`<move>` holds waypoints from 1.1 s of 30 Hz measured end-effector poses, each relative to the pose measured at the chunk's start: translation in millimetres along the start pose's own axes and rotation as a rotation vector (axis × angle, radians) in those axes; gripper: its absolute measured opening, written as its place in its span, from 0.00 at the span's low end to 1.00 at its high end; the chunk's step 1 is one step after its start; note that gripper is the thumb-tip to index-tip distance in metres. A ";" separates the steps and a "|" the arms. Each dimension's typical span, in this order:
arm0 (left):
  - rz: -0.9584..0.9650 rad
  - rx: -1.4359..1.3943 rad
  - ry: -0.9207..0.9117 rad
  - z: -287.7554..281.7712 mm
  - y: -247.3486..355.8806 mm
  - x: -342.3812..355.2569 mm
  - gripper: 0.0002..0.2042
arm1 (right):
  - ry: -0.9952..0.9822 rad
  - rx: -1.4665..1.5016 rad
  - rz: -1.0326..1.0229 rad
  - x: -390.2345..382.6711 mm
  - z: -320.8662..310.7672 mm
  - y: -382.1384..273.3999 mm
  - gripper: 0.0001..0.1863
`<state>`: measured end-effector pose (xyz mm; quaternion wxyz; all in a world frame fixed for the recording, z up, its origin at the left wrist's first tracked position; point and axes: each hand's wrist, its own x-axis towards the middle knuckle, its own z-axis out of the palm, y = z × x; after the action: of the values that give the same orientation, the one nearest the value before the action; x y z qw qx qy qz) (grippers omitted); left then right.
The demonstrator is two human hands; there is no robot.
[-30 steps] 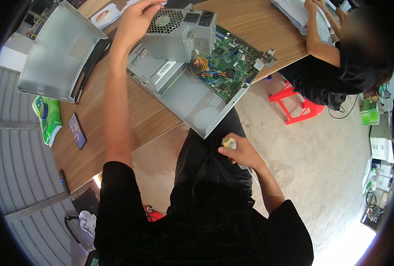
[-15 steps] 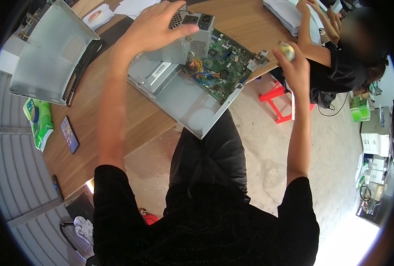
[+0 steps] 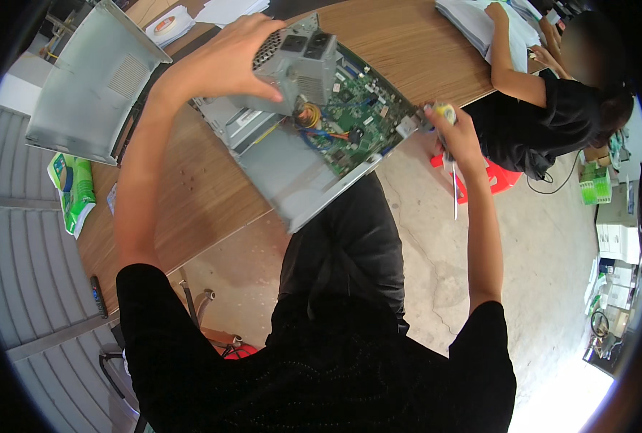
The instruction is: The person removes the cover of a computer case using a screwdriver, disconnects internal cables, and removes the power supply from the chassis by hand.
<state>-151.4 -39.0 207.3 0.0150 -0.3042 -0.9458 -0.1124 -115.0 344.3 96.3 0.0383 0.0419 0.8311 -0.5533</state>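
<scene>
An opened desktop computer case (image 3: 259, 162) sits at the table's edge, its near corner over my lap. Inside it are a green motherboard (image 3: 368, 115), coloured cables (image 3: 308, 115) and a metal power supply (image 3: 310, 68) standing up at the far left. My left hand (image 3: 216, 61) curls around the power supply's left side, with the thumb low against it. My right hand (image 3: 460, 137) is at the case's right corner, closed around a screwdriver (image 3: 454, 191). The screwdriver's yellow handle end shows above the fist, and its shaft points down toward me.
The removed case cover (image 3: 93, 86) stands at the left. Nearby lie a green packet (image 3: 73, 191), a phone mostly behind my left forearm, and a remote control (image 3: 98, 296). Papers (image 3: 465, 29) lie at the far right, where another person (image 3: 552, 108) sits on a red stool (image 3: 498, 177).
My left hand has moved left and lower onto the power supply. The case has turned and shifted slightly left. My right hand has come down to the case's corner, and the screwdriver shaft now shows.
</scene>
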 end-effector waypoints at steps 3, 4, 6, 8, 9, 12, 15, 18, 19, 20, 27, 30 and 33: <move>0.073 0.071 0.067 1.8 -23.6 -24.3 0.49 | -0.073 0.063 -0.003 -32.8 16.7 2.2 0.20; 0.081 0.074 0.089 1.8 -26.8 -28.4 0.47 | -0.115 0.051 -0.009 -37.4 15.7 0.4 0.21; -0.003 0.082 0.041 -1.4 -22.5 -32.5 0.48 | -0.100 -0.004 -0.048 -33.9 9.3 -4.1 0.23; 0.001 0.056 0.046 2.4 -24.7 -30.7 0.48 | 0.006 -0.155 -0.224 -14.1 3.5 -6.9 0.27; 0.008 0.037 0.061 1.8 -23.0 -28.4 0.48 | 0.119 -0.366 -0.389 2.8 -2.2 -10.3 0.27; -0.025 0.057 0.027 -2.6 -11.0 -19.5 0.49 | 0.206 -0.618 -0.584 64.0 -7.0 -20.7 0.27; -0.019 0.061 0.088 1.8 -10.6 -21.4 0.50 | 0.079 -0.762 -0.740 119.6 15.3 6.5 0.24; -0.032 0.066 0.107 3.5 -11.4 -21.4 0.51 | 0.028 -0.826 -0.985 153.1 35.1 28.6 0.18; -0.044 0.062 0.087 2.1 -9.6 -23.4 0.51 | 0.062 -0.824 -1.097 158.3 48.7 28.7 0.14; -0.017 0.069 0.103 -0.3 -6.6 -24.0 0.50 | 0.048 -0.810 -1.085 160.6 53.8 25.9 0.14; -0.026 0.008 0.048 8.0 -21.2 -20.9 0.60 | -0.028 -0.476 -1.097 132.9 62.0 -15.3 0.17; -0.058 -0.062 0.111 11.5 -14.5 -17.0 0.63 | -0.331 -0.197 -1.265 114.4 86.0 -23.0 0.07; 0.001 -0.032 0.051 4.2 -24.7 -21.1 0.63 | -0.499 -0.214 -1.212 101.8 124.7 -30.3 0.03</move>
<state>-148.3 -69.7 196.1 0.0342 -0.3018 -0.9431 -0.1354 -217.4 220.3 64.8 -0.0847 -0.5664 0.7240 -0.3845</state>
